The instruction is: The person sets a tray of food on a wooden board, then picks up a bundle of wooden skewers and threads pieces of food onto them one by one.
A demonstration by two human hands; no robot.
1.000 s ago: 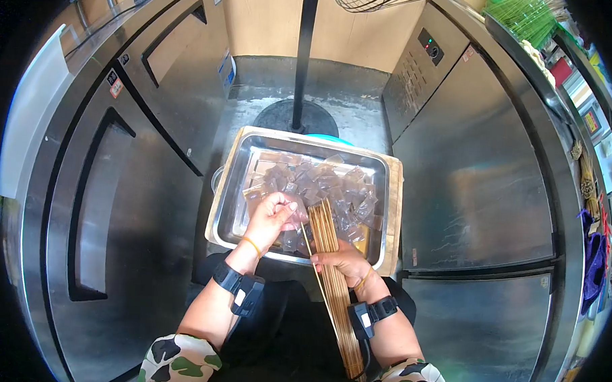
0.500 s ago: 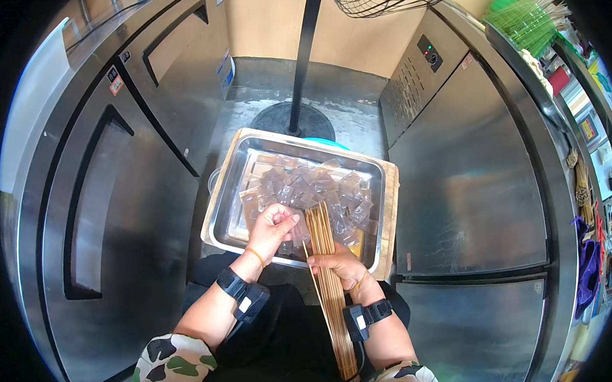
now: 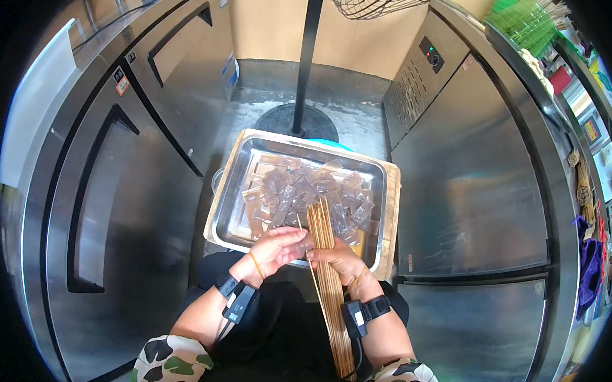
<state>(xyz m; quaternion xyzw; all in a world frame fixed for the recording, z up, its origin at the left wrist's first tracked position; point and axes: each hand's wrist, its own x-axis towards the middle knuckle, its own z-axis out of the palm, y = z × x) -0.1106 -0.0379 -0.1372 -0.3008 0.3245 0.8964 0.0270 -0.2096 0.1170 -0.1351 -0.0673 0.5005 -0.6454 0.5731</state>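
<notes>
My left hand (image 3: 274, 252) pinches a thin, translucent brownish piece (image 3: 304, 245) between thumb and fingers. A single skewer (image 3: 317, 286) stands out from the bundle at that piece, and its tip shows above my left fingers. It appears to pass through the piece. Wrapped around a thick bundle of bamboo skewers (image 3: 331, 293) is my right hand (image 3: 347, 263), its thumb against the single skewer. Both hands are over the near edge of a metal tray (image 3: 227, 208). Many similar flat, glossy translucent pieces (image 3: 299, 191) lie heaped in the tray.
A wooden board (image 3: 389, 214) lies under the tray. Steel cabinets stand at left (image 3: 150, 206) and right (image 3: 468, 190). Behind the tray rises a black fan pole (image 3: 307, 63) on a round base (image 3: 278, 119). Green-wrapped sticks (image 3: 524, 23) sit on the right counter.
My left hand has moved slightly down and right with the translucent piece, onto the single skewer. That skewer's tip now shows above the fingers. My right hand keeps its hold on the bundle.
</notes>
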